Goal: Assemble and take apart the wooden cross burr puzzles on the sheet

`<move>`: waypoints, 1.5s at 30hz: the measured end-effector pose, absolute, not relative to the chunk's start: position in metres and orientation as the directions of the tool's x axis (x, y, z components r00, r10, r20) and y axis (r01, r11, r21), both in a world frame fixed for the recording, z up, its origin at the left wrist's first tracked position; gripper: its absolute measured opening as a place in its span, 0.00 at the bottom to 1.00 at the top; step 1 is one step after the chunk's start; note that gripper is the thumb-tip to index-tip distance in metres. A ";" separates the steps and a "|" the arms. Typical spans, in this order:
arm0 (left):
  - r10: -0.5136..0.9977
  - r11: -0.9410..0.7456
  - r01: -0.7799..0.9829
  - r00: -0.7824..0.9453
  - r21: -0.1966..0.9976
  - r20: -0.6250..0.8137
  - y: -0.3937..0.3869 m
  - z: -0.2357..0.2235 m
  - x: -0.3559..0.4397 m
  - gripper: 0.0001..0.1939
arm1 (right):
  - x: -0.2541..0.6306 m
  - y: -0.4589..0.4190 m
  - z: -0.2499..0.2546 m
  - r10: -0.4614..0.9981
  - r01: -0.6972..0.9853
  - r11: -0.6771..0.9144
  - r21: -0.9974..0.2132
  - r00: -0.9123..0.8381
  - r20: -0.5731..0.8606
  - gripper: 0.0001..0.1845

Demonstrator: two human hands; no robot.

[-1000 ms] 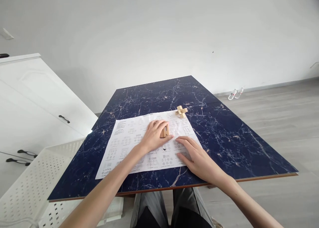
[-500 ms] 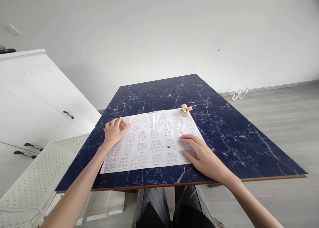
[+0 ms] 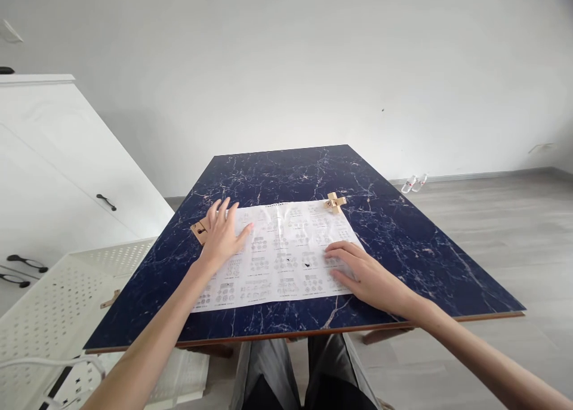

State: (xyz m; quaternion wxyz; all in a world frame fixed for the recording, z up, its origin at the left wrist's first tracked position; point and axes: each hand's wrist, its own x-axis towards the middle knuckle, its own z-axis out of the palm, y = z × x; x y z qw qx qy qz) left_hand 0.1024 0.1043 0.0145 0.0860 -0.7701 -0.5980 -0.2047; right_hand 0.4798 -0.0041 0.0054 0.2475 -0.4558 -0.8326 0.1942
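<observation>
A printed white paper sheet (image 3: 286, 249) lies on the dark blue marble table (image 3: 403, 231). My left hand (image 3: 222, 237) rests on the sheet's left part with fingers spread, open. Just left of it a small wooden block piece (image 3: 199, 228) lies on the table at the sheet's top-left corner, beside my fingers. My right hand (image 3: 364, 273) lies flat on the sheet's right part, fingers stretched out, holding nothing. A wooden cross-shaped puzzle (image 3: 335, 202) sits at the sheet's top-right corner, apart from both hands.
A white perforated crate (image 3: 54, 308) stands at the table's left, with a small wooden piece (image 3: 110, 301) on its rim. A white cabinet (image 3: 54, 159) with dark handles is behind it. Two bottles (image 3: 414, 184) lie on the grey floor by the wall.
My left hand carried the wooden block from the sheet's middle to its top-left corner, let go of it and opened its fingers. My right hand stayed flat on the sheet.
</observation>
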 end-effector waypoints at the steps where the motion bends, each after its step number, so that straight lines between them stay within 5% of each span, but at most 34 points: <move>1: 0.887 -0.297 0.945 0.220 0.136 0.406 0.108 0.014 0.109 0.38 | 0.481 0.000 0.008 0.845 0.669 0.524 -0.528 -0.485 0.224 0.15; 11: 0.889 -0.426 0.859 0.340 0.283 0.306 0.130 0.000 0.125 0.34 | 0.497 0.094 0.017 0.827 0.896 0.437 -0.084 -0.363 0.429 0.29; 17: 0.832 -0.507 0.809 0.370 0.298 0.413 0.123 -0.003 0.126 0.32 | 0.501 0.138 0.028 0.794 0.853 0.518 0.065 -0.508 0.334 0.13; 24: 0.805 -0.554 0.770 0.400 0.317 0.438 0.116 0.001 0.130 0.34 | 0.476 0.138 0.056 0.729 0.765 0.637 0.100 -0.639 0.244 0.12; 31: 0.660 -0.749 0.484 0.492 0.452 0.568 0.086 0.008 0.156 0.65 | 0.405 0.082 0.080 0.658 0.660 0.748 -0.065 -0.724 0.207 0.14; 39: 0.708 -0.703 0.381 0.454 0.600 0.541 0.076 0.013 0.159 0.39 | 0.378 0.055 0.085 0.698 0.700 0.707 -0.101 -0.666 0.264 0.15; 45: 0.651 -0.753 0.509 0.487 0.417 0.583 0.077 0.006 0.161 0.33 | 0.380 0.052 0.087 0.592 0.632 0.770 0.090 -0.759 0.270 0.14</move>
